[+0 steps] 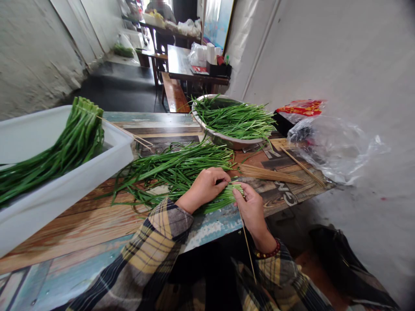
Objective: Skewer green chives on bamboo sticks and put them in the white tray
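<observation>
My left hand (205,188) is closed on a small row of garlic chives (223,201) near their pale cut ends. Thumb and fingers of my right hand (254,209) pinch close to the same ends. From under the right hand a thin bamboo skewer (248,246) slants down past the table edge; its upper tip is hidden at the stems. Just beyond my hands a loose pile of garlic chives (181,162) lies on the table. A bundle of bamboo skewers (269,173) rests to the right of it.
Behind the pile stands a metal bowl (212,134) full of chives. A white plastic tub (74,185) at left holds skewered chives (86,125). Clear plastic bags (337,147) lie at right by the wall. A person (165,13) is at a far table.
</observation>
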Demonstrator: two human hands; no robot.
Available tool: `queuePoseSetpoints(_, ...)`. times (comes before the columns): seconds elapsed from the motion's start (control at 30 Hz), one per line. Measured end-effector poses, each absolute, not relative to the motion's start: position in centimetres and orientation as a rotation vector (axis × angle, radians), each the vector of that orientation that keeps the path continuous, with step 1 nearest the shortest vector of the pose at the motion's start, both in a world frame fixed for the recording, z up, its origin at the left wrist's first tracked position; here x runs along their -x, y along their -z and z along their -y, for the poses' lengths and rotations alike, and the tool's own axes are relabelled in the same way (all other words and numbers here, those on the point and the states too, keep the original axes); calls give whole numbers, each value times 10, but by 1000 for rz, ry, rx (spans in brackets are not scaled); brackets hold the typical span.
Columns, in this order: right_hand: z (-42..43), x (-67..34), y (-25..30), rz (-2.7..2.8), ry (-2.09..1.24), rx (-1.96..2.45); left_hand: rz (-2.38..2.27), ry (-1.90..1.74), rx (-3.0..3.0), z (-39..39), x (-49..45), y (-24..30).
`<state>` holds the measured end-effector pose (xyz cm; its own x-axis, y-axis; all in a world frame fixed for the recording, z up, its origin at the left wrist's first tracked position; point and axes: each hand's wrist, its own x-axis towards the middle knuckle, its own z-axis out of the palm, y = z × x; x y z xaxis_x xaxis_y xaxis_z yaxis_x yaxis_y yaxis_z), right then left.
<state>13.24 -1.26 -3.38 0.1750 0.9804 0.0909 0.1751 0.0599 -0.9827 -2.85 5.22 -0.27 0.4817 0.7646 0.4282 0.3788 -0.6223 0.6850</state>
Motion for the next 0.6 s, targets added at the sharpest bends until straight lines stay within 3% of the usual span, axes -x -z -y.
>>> queuePoseSetpoints(0.6, 13, -133, 33, 1299, -884, 1382, -943, -1002, -2210, -53, 28, 3)
